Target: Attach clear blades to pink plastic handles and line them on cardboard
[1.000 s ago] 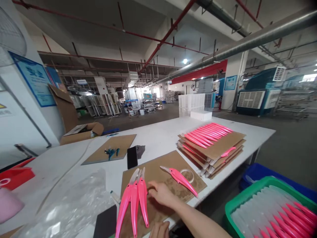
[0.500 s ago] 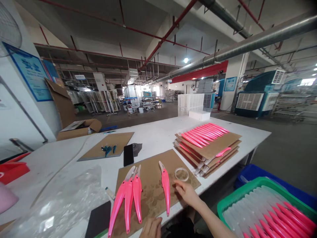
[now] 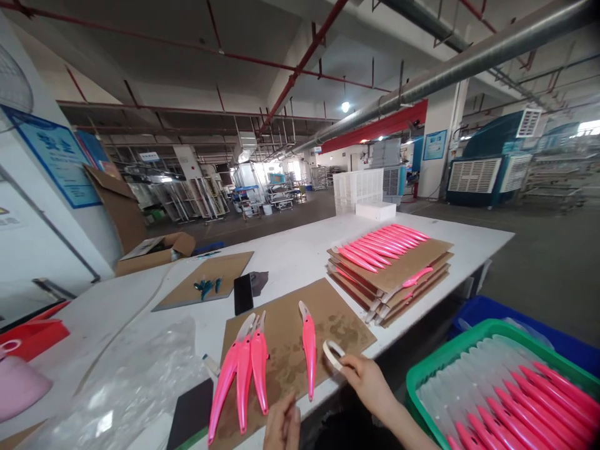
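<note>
At bottom centre, the left hand has loosely curled fingers, their hold unclear; right of it, the right hand pinches a white ring near a pink fish-shaped piece on a cardboard sheet, with a cardboard stack behind, right of centre.

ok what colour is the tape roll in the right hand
Off-white; the tape roll, held in the right hand, shows best in the head view.

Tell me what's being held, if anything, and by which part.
The right hand holds a whitish ring by its near edge. The left hand holds nothing visible.
</note>
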`<state>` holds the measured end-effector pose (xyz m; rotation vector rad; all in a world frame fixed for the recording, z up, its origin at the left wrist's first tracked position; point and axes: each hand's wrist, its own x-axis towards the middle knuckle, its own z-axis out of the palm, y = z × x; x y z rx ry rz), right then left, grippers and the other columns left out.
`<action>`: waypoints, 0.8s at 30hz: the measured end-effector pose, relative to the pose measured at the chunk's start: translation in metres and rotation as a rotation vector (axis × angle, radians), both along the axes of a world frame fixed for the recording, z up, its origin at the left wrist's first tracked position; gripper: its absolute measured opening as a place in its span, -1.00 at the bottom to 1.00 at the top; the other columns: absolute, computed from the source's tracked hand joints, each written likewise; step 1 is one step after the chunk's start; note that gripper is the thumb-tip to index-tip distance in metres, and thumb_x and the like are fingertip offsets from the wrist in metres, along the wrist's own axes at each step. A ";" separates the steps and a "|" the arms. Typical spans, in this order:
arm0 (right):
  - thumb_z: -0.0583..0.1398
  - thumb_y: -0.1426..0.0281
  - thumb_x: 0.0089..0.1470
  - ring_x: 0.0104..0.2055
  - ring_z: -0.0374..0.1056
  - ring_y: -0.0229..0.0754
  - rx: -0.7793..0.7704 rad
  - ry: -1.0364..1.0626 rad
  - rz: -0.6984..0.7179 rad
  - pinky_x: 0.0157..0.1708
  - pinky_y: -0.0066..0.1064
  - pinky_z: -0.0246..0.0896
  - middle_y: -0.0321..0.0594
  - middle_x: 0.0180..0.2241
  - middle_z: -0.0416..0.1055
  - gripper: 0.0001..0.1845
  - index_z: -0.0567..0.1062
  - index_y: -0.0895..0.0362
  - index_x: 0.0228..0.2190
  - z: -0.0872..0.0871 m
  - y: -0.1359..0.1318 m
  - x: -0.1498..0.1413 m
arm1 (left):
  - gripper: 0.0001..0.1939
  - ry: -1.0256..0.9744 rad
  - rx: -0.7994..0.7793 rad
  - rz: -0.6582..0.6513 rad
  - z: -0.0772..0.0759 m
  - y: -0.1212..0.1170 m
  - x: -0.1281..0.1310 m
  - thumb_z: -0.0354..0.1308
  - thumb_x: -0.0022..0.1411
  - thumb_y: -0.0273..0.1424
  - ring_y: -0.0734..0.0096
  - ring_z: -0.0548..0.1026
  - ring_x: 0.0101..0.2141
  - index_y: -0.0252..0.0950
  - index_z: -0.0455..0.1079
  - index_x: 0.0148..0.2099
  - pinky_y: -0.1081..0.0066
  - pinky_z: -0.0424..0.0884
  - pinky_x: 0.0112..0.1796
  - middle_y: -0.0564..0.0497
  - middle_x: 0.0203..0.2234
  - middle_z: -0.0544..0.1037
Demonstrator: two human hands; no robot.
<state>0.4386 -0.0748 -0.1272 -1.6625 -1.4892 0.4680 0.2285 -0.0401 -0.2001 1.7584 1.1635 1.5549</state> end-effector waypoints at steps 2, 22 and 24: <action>0.05 0.40 0.14 -0.34 0.40 -0.16 -0.015 0.101 0.047 -0.31 -0.44 0.25 -0.28 -0.42 0.49 -0.75 0.54 0.08 -0.35 0.004 -0.019 -0.018 | -0.54 -0.013 -0.064 -0.064 0.016 -0.015 0.007 0.00 0.27 -0.05 0.20 0.50 -0.14 -0.26 0.41 0.02 0.28 0.52 -0.20 -0.14 -0.09 0.45; 0.10 0.39 0.10 -0.16 0.49 -0.07 -0.052 0.079 0.050 -0.14 -0.37 0.33 -0.22 -0.21 0.58 -0.72 0.58 0.04 -0.22 -0.007 -0.061 -0.045 | -0.75 0.061 -0.120 -0.333 0.065 -0.048 0.010 0.16 0.19 -0.20 0.24 0.51 -0.30 -0.25 0.49 -0.42 0.33 0.49 -0.26 -0.06 -0.39 0.53; 0.12 0.42 0.10 -0.26 0.50 -0.14 -0.063 -0.002 0.043 -0.23 -0.44 0.33 -0.28 -0.32 0.59 -0.77 0.59 0.04 -0.33 -0.001 -0.059 -0.044 | -0.76 0.030 -0.175 -0.307 0.063 -0.046 0.008 0.16 0.19 -0.20 0.24 0.53 -0.28 -0.26 0.51 -0.31 0.33 0.50 -0.25 -0.07 -0.36 0.54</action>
